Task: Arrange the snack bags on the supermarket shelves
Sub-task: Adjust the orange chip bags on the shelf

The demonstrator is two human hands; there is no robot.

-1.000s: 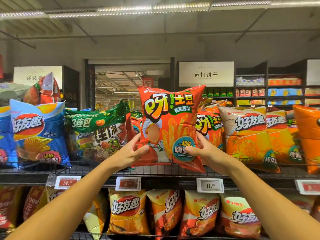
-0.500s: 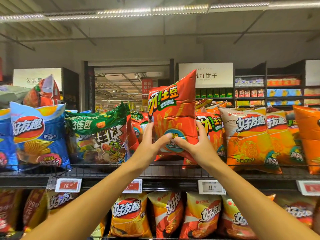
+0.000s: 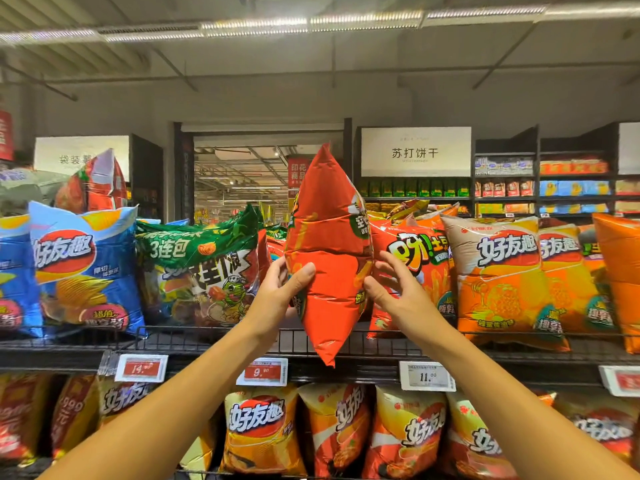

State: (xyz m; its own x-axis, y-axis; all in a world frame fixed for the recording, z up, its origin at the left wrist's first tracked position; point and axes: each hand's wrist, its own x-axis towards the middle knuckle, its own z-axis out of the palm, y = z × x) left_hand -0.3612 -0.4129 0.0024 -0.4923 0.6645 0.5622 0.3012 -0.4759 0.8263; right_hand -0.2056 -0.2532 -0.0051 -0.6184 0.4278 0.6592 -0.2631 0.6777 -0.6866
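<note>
**Red snack bag being held edge-on before the upper shelf**

The red snack bag [image 3: 329, 258] is being held upright in front of the wire shelf [image 3: 381, 344], its narrow side turned toward the camera and its lower corner hanging past the shelf's front rail. It is being gripped at mid-height by the left hand [image 3: 280, 289], whose thumb is lying across the near face while the fingers are curling behind. The right hand [image 3: 394, 289] is being kept at the bag's opposite flank with fingers spread and relaxed; whether they are pressing the film cannot be told. A gap is being left open between the green multipack [image 3: 204, 268] and the matching orange-red bag [image 3: 412, 271], and this is judged to be the intended slot.

The bag is judged to be light, air-puffed and soft, with glossy film that is likely being made slippery by its own smoothness. Its contents are probably brittle, so the flanks or sealed top seam are being recommended as holds, with squeezing avoided.
</note>
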